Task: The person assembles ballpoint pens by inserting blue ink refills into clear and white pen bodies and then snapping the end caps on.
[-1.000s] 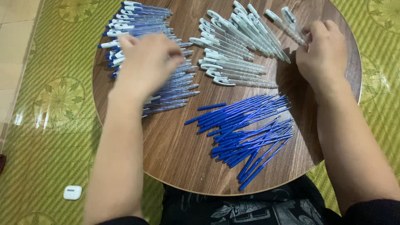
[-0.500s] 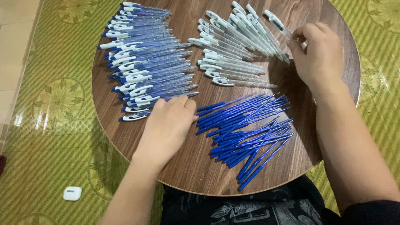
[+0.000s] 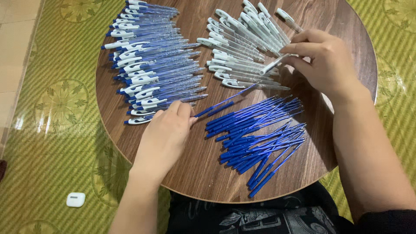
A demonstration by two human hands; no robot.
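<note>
Refill's (image 3: 225, 102) near end hidden inside left hand (image 3: 167, 134); barrel's (image 3: 274, 64) end covered by right hand (image 3: 325, 63); table's (image 3: 355, 39) far rim cut off.

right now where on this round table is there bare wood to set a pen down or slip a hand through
Bare wood lies along the near rim of the round table, between the left hand and the blue refill pile, and at the top centre between the finished pens and the clear barrels. Elsewhere it is crowded.

Bright, even indoor light, sharp across nearly the whole frame.
Soft glare on the glossy green mat (image 3: 60, 104) at left; faint shadows under both hands on the round wooden table (image 3: 199, 173); slight softness at the bottom edge.
</note>
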